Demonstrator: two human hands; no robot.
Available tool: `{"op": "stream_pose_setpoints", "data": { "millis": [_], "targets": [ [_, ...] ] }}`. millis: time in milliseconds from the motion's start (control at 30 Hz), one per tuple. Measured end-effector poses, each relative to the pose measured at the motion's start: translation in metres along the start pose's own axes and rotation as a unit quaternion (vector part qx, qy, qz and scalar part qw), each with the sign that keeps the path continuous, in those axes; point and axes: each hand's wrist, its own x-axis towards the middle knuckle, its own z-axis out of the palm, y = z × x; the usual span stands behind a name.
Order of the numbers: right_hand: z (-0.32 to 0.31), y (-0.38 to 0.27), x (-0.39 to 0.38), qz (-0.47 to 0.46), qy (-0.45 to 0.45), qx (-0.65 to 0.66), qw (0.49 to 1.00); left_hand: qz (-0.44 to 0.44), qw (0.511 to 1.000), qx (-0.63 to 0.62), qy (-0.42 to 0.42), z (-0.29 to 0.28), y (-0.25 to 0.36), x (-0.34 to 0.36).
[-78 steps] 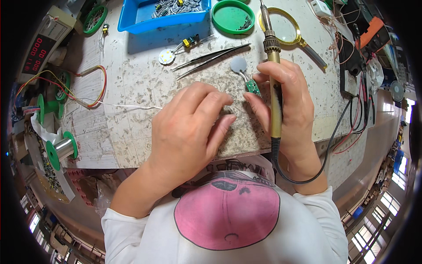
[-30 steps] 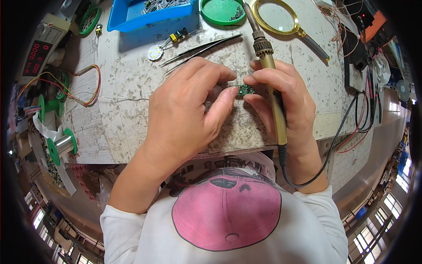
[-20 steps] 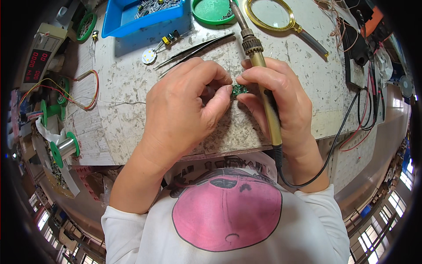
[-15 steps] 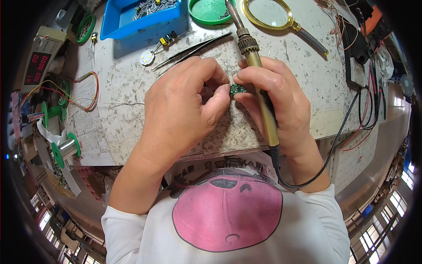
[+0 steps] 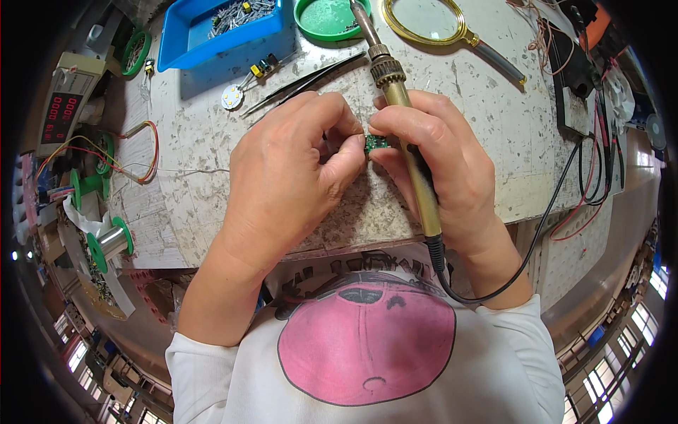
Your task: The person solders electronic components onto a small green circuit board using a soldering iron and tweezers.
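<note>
Between my hands is a small green circuit board (image 5: 375, 143), mostly covered by fingertips. My left hand (image 5: 293, 166) pinches its left edge with thumb and forefinger. From the other side, the thumb and forefinger of my right hand (image 5: 452, 152) come against the board's right edge. That same hand carries a soldering iron (image 5: 418, 162) with a gold-coloured handle, tucked across the palm, its metal tip pointing up and away from the board. A pair of dark tweezers (image 5: 311, 81) lies just beyond my left hand. Beside them rests a round white LED board (image 5: 232, 97) wired to a small yellow component (image 5: 261, 68).
Farther back are a blue bin (image 5: 219, 46) of small parts, a green dish (image 5: 328, 21) and a gold-rimmed magnifying glass (image 5: 462, 32). At left stand a meter with a red display (image 5: 62, 106) and a solder wire spool (image 5: 111, 242). The iron's black cable (image 5: 526, 261) loops at right.
Both hands, the board and the iron sit slightly farther left in the picture, as do the bench items. The grips look the same. The digits on the meter's display differ.
</note>
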Motion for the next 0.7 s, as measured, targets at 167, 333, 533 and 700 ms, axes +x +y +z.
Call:
{"op": "stream_pose_setpoints", "data": {
  "millis": [167,333,533,700],
  "targets": [
    [0.000,0.001,0.000,-0.005,0.003,-0.003,1.000,0.008,1.000,0.008,0.007,0.001,0.000,-0.001],
    [0.000,0.003,0.001,-0.014,0.005,-0.010,1.000,0.061,0.998,-0.014,0.032,0.003,-0.006,-0.005],
    [0.001,0.008,0.001,-0.019,0.010,0.007,1.000,0.051,0.986,-0.137,0.078,-0.001,-0.021,-0.025],
    [-0.001,0.008,0.001,-0.016,0.005,0.012,1.000,0.121,0.986,-0.079,0.079,-0.008,-0.036,-0.041]
  ]
}}
